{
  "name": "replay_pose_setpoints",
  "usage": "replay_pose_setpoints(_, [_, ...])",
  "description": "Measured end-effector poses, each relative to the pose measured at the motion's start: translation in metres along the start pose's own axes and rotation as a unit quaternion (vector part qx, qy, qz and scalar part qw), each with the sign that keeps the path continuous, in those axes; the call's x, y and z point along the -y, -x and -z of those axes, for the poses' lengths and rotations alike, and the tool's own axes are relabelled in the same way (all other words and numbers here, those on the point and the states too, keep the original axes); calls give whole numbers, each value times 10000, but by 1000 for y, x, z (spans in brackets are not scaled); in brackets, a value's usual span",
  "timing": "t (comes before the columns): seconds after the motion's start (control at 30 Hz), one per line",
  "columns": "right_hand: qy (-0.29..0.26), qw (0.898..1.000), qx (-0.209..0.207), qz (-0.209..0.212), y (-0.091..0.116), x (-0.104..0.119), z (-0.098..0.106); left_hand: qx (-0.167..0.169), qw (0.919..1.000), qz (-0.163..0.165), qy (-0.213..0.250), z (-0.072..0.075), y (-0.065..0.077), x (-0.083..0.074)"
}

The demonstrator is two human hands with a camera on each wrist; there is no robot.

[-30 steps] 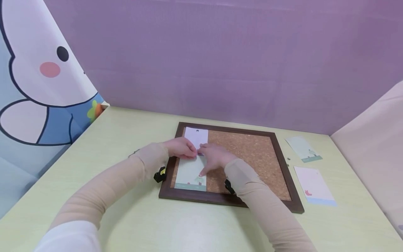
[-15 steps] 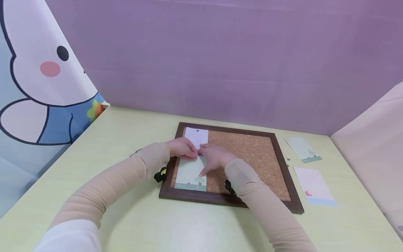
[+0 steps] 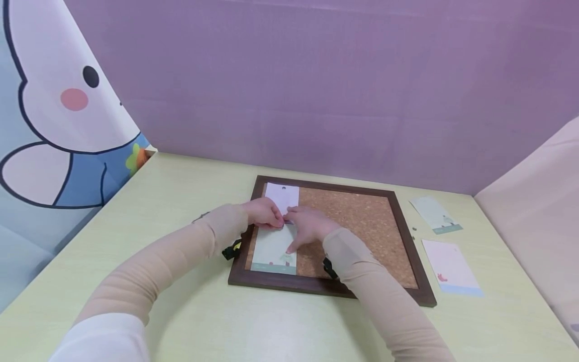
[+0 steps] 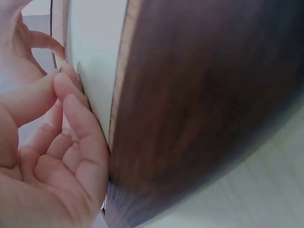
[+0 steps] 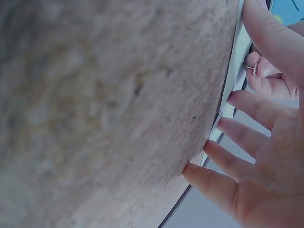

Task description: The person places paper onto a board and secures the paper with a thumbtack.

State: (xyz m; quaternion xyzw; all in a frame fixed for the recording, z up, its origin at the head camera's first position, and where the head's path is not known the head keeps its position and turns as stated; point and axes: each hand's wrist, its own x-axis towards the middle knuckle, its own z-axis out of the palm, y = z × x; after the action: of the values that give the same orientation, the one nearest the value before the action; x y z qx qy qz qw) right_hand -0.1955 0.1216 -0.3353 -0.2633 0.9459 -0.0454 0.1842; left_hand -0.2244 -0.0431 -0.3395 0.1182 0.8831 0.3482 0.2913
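Note:
My left hand [image 3: 264, 212] pinches a thumbtack [image 5: 255, 69] between thumb and fingertips, its point facing the top edge of a pale green card [image 3: 273, 247]. That card lies on the left side of a corkboard [image 3: 353, 213], just below a white card [image 3: 277, 194] with a tack near its upper edge. My right hand [image 3: 311, 226] spreads over the green card's right side. In the right wrist view its fingertips [image 5: 212, 146] press on the card edge and the cork, fingers nearly straight.
Two more cards lie on the table right of the board: a green-edged one [image 3: 435, 213] and a blue-edged one [image 3: 453, 266]. Small tacks [image 3: 413, 229] lie beside the frame. A dark wooden frame [image 3: 289, 286] borders the cork. A purple cloth [image 3: 289, 100] hangs behind the table.
My left hand and forearm have shifted very slightly to the right. The right hand stays in place, and the cards and board have not moved.

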Motion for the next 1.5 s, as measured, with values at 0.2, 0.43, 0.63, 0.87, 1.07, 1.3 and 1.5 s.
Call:
replay_pose_setpoints(0.2, [16, 10000, 22, -3, 0, 0, 0, -35, 9999, 119, 113, -1, 1, -2])
replay_pose_setpoints(0.43, [1, 10000, -2, -36, 0, 0, 0, -193, 9993, 215, 216, -5, 1, -4])
replay_pose_setpoints(0.63, [-43, 10000, -26, 12, 1, 0, 1, -189, 9991, 267, 259, -5, 0, -5])
replay_pose_setpoints(0.87, [-42, 10000, -57, 44, 1, -1, 0, -175, 9991, 277, 275, -5, 0, -6])
replay_pose_setpoints(1.07, [-33, 10000, -25, -11, 1, 0, 0, -243, 9988, 288, 324, -5, -1, -6])
replay_pose_setpoints(1.3, [50, 10000, -20, -50, -2, 0, 0, -292, 9975, 387, 523, -5, 0, -6])
replay_pose_setpoints(1.5, [73, 10000, -16, -61, -1, 2, 0, -277, 9976, 393, 507, -4, 0, -7])
